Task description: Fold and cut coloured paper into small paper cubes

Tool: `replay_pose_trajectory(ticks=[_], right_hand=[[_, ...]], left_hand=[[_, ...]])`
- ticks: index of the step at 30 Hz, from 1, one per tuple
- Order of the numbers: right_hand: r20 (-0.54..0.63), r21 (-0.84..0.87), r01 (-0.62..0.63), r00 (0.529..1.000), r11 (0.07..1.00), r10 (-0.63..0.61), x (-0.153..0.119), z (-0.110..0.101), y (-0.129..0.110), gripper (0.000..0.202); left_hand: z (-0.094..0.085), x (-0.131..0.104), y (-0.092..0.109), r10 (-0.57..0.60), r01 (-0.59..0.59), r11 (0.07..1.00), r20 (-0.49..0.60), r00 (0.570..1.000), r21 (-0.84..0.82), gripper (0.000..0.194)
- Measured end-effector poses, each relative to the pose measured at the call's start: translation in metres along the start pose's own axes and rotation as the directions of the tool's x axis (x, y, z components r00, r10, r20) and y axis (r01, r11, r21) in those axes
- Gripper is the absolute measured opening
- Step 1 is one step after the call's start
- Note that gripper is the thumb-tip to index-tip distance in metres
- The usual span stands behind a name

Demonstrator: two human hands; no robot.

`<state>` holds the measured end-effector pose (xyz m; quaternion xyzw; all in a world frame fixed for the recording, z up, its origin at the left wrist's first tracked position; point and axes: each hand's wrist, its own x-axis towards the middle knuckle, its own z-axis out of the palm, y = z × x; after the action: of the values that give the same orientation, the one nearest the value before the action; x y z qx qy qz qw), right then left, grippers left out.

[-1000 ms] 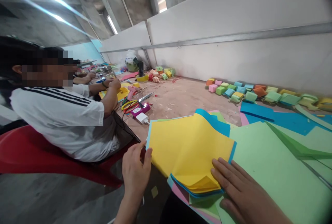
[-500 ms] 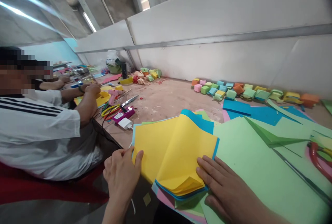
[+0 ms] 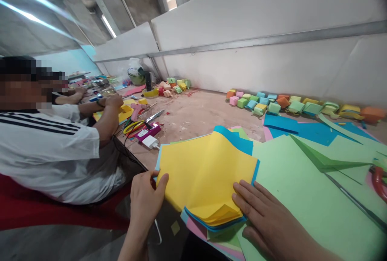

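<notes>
The yellow paper (image 3: 199, 164) lies at the near edge of the desk (image 3: 196, 109), at 6 o'clock in the view, its middle raised in a soft ridge and its near corner turned up. Blue paper (image 3: 238, 142) shows beneath it at 1 o'clock. Taking the yellow paper as centre, the left hand (image 3: 143, 198) is at 8 o'clock, thumb over the paper's edge and index finger beside that edge; whether this grip is closed on it, I cannot tell. The right hand (image 3: 264, 212), at 4 o'clock, is open and flat, fingertips touching the yellow paper, palm over the green paper (image 3: 287, 172) that spreads toward 3 o'clock. Paper blocks (image 3: 274, 108) stand in rows at 1 o'clock, near the wall (image 3: 256, 67). A charger (image 3: 150, 142), a power strip (image 3: 148, 132) and scissors (image 3: 156, 115) lie at 10 o'clock. Beyond them, a co-worker (image 3: 48, 144) sits at 9 o'clock, hands over yellow pieces (image 3: 125, 112).
</notes>
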<state>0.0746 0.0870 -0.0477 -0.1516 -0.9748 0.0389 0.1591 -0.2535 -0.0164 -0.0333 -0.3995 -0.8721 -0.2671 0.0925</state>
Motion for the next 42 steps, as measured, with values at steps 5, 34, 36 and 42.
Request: replay_pose_trajectory(ticks=[5,34,36,42], right_hand=[[-0.011,0.0,-0.001,1.0,1.0,0.001,0.0,0.001,-0.001,0.058],[-0.015,0.017,-0.035,0.999,0.999,0.035,0.001,-0.005,-0.005,0.054],[-0.012,-0.004,-0.035,0.999,0.999,0.035,0.002,-0.006,-0.005,0.053],[0.012,0.06,-0.039,0.999,0.997,0.038,0.004,-0.009,-0.004,0.051]], left_hand=[[-0.006,0.001,0.004,-0.139,0.1,0.955,-0.126,0.982,-0.279,0.044],[-0.039,0.003,0.044,0.109,-0.183,0.928,-0.235,0.966,-0.324,0.023],[-0.039,0.01,0.045,0.012,-0.1,0.928,-0.239,0.971,-0.358,0.026],[-0.071,0.027,0.048,-0.122,-0.03,0.967,-0.565,0.816,-0.253,0.023]])
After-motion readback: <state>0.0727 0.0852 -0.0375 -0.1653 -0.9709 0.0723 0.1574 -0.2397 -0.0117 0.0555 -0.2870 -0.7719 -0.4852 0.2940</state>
